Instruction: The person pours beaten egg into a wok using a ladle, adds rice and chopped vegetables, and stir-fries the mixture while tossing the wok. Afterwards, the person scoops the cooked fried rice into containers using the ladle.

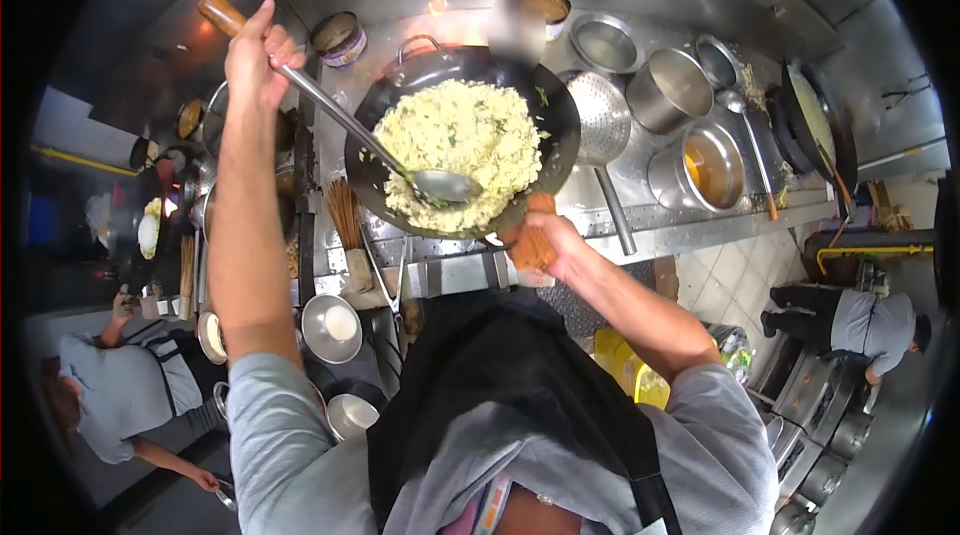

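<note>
My left hand, raised at the upper left, is closed round the long handle of a metal ladle with a wooden end. Its bowl rests on fried rice flecked with green, heaped inside a dark wok. At the wok's near right edge, my right hand grips an orange-brown cloth. The cloth hides whatever part of the wok lies under it. A loop handle shows on the wok's far side.
Right of the wok lie a perforated skimmer, a deep pot, a pot with orange liquid and another ladle. A bamboo brush and metal bowls are at left. Co-workers stand left and right.
</note>
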Demonstrator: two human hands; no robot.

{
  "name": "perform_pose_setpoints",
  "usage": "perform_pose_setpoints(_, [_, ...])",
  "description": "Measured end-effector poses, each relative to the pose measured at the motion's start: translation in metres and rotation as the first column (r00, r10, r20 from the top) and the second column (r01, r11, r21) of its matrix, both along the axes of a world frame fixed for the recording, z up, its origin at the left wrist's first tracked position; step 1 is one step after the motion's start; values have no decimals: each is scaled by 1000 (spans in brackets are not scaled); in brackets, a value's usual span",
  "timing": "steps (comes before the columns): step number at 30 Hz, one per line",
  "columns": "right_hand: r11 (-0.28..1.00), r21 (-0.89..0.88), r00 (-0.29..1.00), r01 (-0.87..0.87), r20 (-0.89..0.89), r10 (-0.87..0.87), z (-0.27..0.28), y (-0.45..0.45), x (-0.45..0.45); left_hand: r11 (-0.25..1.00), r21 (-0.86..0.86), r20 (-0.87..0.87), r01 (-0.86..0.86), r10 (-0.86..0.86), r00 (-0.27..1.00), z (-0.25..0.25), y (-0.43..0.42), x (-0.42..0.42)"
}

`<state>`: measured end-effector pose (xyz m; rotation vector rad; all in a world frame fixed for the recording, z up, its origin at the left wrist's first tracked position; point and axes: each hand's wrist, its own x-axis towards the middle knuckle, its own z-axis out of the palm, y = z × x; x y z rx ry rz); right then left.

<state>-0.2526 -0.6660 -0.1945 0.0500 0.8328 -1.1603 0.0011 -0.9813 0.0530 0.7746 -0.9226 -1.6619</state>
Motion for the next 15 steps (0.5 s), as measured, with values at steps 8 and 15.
perform_pose_setpoints(8, [999,24,971,39,-239,-32,-28,75,36,922,-215,-42,-323,322,946,-37,29,-55])
perform_pose_setpoints(15, [994,-58,994,94,65,-90,-77,-12,34,823,-482,94,-300,390,916,-24,151,-82])
